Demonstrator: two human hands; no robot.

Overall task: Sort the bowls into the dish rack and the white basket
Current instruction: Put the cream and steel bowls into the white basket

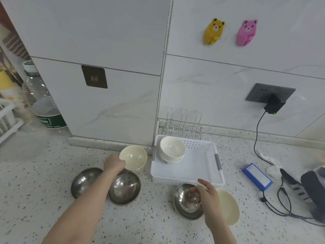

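Speckled terrazzo-look surface (44, 164), pale with dark flecks, set in a corner of glossy white marbled wall tiles (219, 81). Landmark: white basket (202, 171), perforated plastic, rectangular, grey handles, near the corner.

Inside the basket, back left: two white bowls (172, 149) stacked, smooth, glazed look. Just behind the basket, against the wall: dish rack (184, 125), thin chrome wire, empty loops upright.

Left of the basket: cream bowl (134, 157), matte, tilted, pinched at its rim by the left hand (114, 163), fingers closed on it. Further left and nearer the camera: two steel bowls (124, 188), round, shiny, touching or overlapping, partly under the left forearm.

In front of the basket: another steel bowl (186, 201) with the right hand (209, 196) over its right side, fingers curled loosely at the rim; cannot tell whether gripping. Just right of that: second cream bowl (228, 206), on its side, partly behind the right hand.

Right of the basket: blue box (257, 176) with white label, text too small to read; black cables (284, 205); crumpled white tissue. Above right on wall: grey socket (270, 93) with black plug, green light lit. High on wall: yellow bear hook (213, 31), pink bear hook (246, 32).

Far left of the basket: large clear water bottle (44, 103), green label, letters "bon" readable.
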